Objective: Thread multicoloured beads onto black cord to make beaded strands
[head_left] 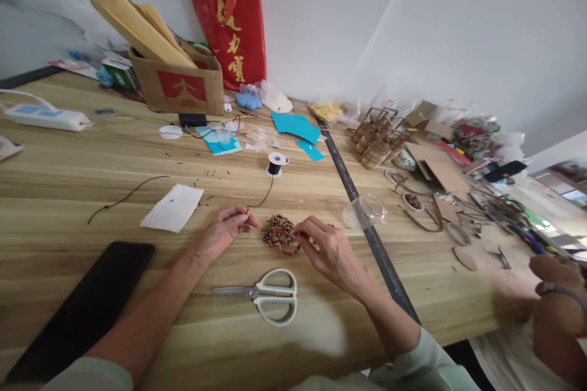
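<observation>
My left hand (225, 231) is closed in a pinch on the end of a dark cord (263, 198). That cord runs back to a white spool (276, 164) wound with black. A coiled string of multicoloured beads (277, 231) lies on the table between my hands. With thumb and fingers together, my right hand (328, 249) grips the beads' right side, where a short strand shows below the fingertips. Nearer to me are scissors (261, 294) with pale handles, blades pointing left and nearly closed.
Left of my hands lie a white paper sheet (172, 208), a loose dark cord (126, 197) and a black phone-like slab (82, 311). A clear plastic cup (365, 211) rests on the dark table seam. Another person's arm (557, 305) is at the right. A cardboard box (177, 82) stands behind.
</observation>
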`<state>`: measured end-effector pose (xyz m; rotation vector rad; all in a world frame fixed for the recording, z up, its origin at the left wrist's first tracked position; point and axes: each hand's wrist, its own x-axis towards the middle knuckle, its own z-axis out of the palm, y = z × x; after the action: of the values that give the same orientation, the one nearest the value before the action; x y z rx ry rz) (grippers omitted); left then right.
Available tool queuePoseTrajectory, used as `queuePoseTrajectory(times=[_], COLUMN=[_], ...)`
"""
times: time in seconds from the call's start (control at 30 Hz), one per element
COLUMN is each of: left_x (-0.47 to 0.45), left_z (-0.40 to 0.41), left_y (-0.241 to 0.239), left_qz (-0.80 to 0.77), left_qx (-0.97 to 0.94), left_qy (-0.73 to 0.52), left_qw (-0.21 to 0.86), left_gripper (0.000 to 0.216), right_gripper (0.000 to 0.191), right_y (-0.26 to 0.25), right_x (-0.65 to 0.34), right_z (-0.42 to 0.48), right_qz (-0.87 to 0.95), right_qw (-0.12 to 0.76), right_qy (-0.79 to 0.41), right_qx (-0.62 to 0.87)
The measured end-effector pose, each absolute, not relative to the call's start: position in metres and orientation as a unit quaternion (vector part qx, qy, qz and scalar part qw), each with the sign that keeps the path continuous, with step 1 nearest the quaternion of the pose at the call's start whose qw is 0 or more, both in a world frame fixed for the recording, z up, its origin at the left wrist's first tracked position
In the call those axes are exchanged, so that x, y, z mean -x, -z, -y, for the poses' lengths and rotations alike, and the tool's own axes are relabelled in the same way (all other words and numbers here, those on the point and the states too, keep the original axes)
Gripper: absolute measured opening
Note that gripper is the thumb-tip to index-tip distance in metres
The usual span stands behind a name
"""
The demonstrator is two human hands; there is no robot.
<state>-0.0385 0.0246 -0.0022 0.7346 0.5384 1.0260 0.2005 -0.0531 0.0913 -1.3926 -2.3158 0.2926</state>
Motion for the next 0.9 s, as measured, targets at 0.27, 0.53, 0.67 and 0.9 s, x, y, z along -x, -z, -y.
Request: queuePoseTrajectory(times=[0.27,0.53,0.67,0.9], left_x=[0.037,0.038,0.038,0.038], left_z=[-0.025,-0.027,-0.028,-0.028], left_y=[0.004,0.006,0.006,0.003], left_qz=[-0.264,-0.279,-0.294,-0.306], left_qx=[-0.331,-0.323,-0.319,-0.310], left_qy=[-0.482,-0.488,-0.491,-0.489], left_qw=[0.767,0.762,0.756,0.756], left_gripper=[0.015,0.016,0.017,0.018], right_gripper=[0.014,0.029,0.036,0.025], right_y=[-0.081,-0.065,-0.045,-0.007], right_x=[-0.257,-0.286,-0.299,-0.308], right_z=[0.065,0.066,0.075,0.099], right_qz=[0.728,0.524,0.445,0.544], right_qw=[0.266,0.458,0.503,0.338], right_qy=[-0.221,-0.333,-0.340,-0.203], right_qx=[0.592,0.637,0.658,0.741])
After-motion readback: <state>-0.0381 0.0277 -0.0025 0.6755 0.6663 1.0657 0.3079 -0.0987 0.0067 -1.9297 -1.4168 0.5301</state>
